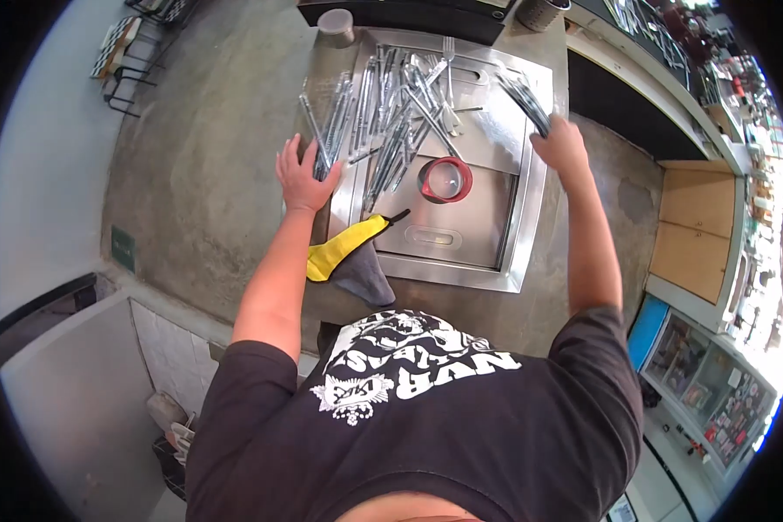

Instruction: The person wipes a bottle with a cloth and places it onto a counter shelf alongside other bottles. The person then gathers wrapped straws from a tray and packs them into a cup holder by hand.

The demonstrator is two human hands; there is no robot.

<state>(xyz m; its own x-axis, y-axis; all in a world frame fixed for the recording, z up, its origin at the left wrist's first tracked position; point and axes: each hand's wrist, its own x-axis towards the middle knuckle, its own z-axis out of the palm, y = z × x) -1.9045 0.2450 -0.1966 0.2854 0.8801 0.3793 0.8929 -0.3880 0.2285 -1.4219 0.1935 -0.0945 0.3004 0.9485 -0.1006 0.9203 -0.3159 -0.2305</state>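
Observation:
My right hand (561,146) is wrapped round a bundle of metal cutlery (524,100) at the right edge of the steel counter panel (515,261). The far ends of the bundle point up and left. My left hand (306,177) has its fingers spread at the near end of a row of cutlery (337,117) left of the panel; its thumb side lies against the pieces. Between the hands is a loose heap of cutlery (400,113), with a fork (449,54) at its far end. Nearer me stands a red-rimmed cup (446,180).
A yellow and grey cloth (348,252) lies over the panel's near left corner. At the back are a lidded round container (336,28), a black box-like unit (409,19) and a perforated metal holder (541,12). Wooden cabinets (694,235) stand at the right.

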